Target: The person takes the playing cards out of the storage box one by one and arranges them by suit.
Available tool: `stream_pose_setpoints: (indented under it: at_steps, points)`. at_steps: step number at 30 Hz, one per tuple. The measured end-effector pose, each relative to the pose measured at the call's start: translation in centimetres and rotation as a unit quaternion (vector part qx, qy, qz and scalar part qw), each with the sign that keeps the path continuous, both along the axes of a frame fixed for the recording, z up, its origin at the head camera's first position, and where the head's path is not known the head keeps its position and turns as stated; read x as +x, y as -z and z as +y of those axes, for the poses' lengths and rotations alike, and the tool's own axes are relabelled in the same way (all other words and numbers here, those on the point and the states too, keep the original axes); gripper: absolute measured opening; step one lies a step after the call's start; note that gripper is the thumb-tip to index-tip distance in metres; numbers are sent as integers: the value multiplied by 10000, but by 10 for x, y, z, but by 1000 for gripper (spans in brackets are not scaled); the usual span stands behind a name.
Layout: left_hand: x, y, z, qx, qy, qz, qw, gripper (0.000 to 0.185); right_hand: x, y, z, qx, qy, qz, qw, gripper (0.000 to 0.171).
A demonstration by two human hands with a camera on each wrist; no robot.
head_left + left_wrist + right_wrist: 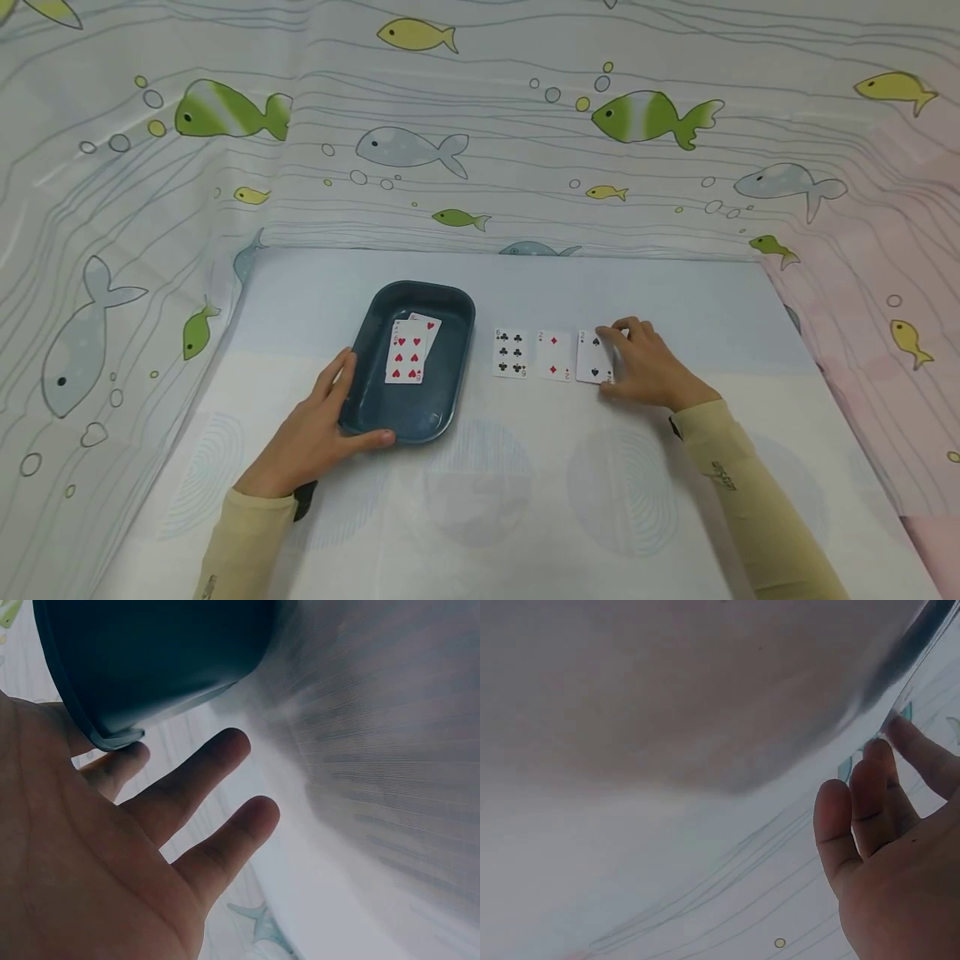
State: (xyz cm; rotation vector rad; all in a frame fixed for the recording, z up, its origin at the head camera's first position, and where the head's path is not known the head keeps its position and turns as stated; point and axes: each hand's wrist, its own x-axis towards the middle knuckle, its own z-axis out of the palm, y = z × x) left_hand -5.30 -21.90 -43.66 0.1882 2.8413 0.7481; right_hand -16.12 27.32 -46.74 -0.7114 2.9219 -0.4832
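A dark blue tray [442,417] lies at the left, with a six of hearts [406,353] overlapping another heart card [431,327] inside it. My left hand [311,433] rests against the tray's near-left corner, its thumb along the front and its fingers spread, fairly straight, at the left side. To the tray's right, a six of clubs [510,353], a two of diamonds [553,356] and a two of spades [592,358] lie face up in a row. With thumb and index finger at its near and far edges, my right hand [648,362] pinches the two of spades.
A pale tabletop [480,533] with faint circle patterns bears the tray and cards. Fish-printed sheeting [517,100] rises behind the table and along both sides.
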Motion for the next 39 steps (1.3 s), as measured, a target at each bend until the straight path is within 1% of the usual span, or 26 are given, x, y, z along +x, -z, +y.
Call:
stream_pose_setpoints:
  at_steps: [9,16,21,26,39]
  points:
    - [1,1,0,45,-41,-30,10000,131,1,0,-1,202,-26,-190,9996,82]
    - [1,2,0,96,-6,71,9999,131,1,5,2,119,-50,-230,9997,83]
    - [1,1,0,103,-11,61,9999,131,0,6,2,125,-6,-243,9996,84]
    - [1,1,-1,107,-5,49,9999,132,0,6,1,155,22,-314,9994,85]
    - [0,5,-3,148,30,90,9998,131,1,2,0,123,28,-443,9989,84]
